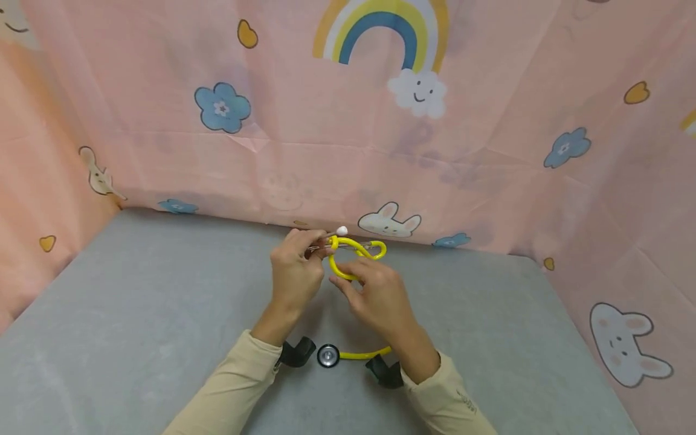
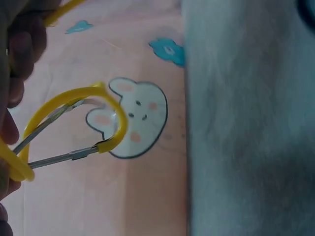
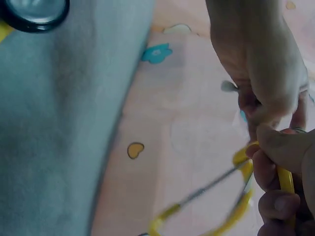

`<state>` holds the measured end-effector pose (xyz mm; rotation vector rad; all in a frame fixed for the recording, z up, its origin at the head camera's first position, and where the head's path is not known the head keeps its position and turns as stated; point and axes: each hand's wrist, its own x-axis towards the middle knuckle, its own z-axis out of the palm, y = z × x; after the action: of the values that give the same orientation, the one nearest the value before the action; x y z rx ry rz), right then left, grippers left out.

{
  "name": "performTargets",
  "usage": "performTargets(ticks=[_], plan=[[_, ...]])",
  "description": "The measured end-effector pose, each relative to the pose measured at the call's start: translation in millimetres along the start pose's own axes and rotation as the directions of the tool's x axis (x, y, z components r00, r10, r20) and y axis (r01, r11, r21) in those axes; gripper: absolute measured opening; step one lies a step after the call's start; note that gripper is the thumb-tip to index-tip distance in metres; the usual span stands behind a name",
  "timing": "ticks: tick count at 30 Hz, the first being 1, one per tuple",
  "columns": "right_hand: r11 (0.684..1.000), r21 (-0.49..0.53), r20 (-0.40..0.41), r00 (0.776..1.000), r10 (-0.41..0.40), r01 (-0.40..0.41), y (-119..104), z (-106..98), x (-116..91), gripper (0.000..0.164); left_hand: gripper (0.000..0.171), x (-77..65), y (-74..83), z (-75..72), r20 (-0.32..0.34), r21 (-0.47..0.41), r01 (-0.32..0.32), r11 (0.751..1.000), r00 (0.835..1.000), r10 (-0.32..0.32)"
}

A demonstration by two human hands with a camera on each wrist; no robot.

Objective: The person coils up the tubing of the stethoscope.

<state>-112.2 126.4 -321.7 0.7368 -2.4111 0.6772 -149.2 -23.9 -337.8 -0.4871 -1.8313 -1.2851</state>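
Premises: a small screened-off work station; the type of building around it cannot be determined. Pink printed fabric (image 1: 326, 121) encloses the grey desk (image 1: 163, 332) along the far edge and on the left and right sides. The print is of a nursery kind: a rainbow (image 1: 379, 20), a smiling cloud (image 1: 415, 93), blue flowers (image 1: 222, 109), rabbits (image 1: 622, 344) and orange hearts (image 1: 247, 34). Creases and loose folds in the fabric indicate hung sheeting, not a finished wall.
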Motion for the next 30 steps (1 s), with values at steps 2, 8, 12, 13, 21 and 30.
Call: performTargets(ticks=[2, 8, 12, 13, 21, 30], plan=[[1.0, -0.006, -0.002, 1.0, 0.009, -0.009, 3.5, -1.9, -0.2, 0.02, 0.013, -0.8, -1.2, 0.6, 0.046, 0.061, -0.055, 0.997, 0.998, 0.052], [1.0, -0.013, -0.086, 0.996, 0.014, -0.015, 14.4, -9.1, 1.4, 0.017, 0.02, 6.1, 0.2, -6.2, 0.257, 0.148, -0.18, 0.972, 0.957, 0.138], [0.998, 0.01, -0.133, 0.989, 0.065, -0.064, 17.8, -14.7, 3.9, 0.012, 0.018, 10.9, 4.2, -15.9, 0.409, 0.107, -0.162, 0.981, 0.907, 0.105], [0.997, 0.023, -0.137, 0.988, 0.071, -0.068, 18.5, -15.7, 4.4, 0.012, 0.018, 12.0, 4.9, -18.7, 0.444, 0.096, -0.142, 0.985, 0.892, 0.085], [0.991, 0.12, -0.22, 0.973, 0.075, -0.049, 30.8, -29.4, 5.9, 0.02, 0.035, 22.3, 9.5, -39.2, 0.688, -0.059, 0.089, 0.994, 0.726, -0.024], [0.957, 0.2, -0.248, 0.956, -0.158, 0.21, 48.1, -42.4, 6.2, 0.027, 0.031, 28.1, 9.8, -39.5, 0.79, -0.194, 0.242, 0.951, 0.613, 0.005]])
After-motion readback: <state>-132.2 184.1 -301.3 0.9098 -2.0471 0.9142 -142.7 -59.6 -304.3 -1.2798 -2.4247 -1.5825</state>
